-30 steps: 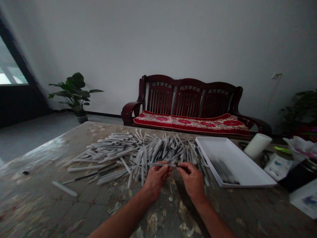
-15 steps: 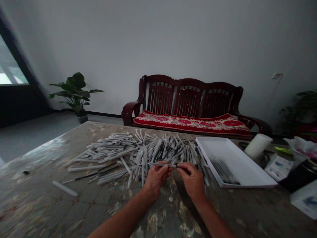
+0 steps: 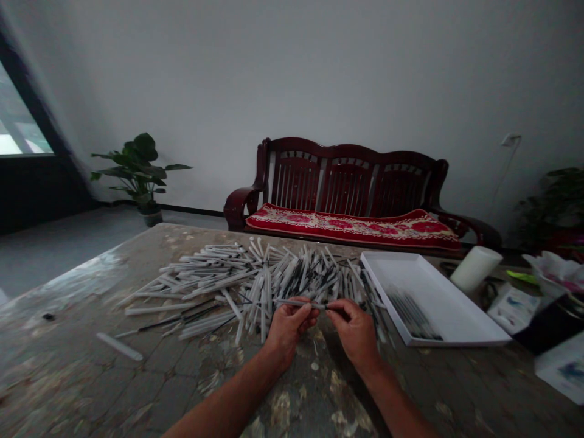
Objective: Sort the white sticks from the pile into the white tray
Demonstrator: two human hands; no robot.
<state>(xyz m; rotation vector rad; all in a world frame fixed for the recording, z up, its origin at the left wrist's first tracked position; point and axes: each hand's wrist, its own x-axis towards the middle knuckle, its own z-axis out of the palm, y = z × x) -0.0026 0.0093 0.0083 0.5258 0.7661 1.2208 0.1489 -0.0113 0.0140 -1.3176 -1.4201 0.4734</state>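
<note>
Mottled tabletop (image 3: 150,389), slim rod (image 3: 288,302) (greyish) between fingers (image 3: 302,313)

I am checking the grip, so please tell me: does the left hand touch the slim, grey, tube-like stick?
Touching. The head view shows the stick pinched in the left hand, one end jutting out.
</note>
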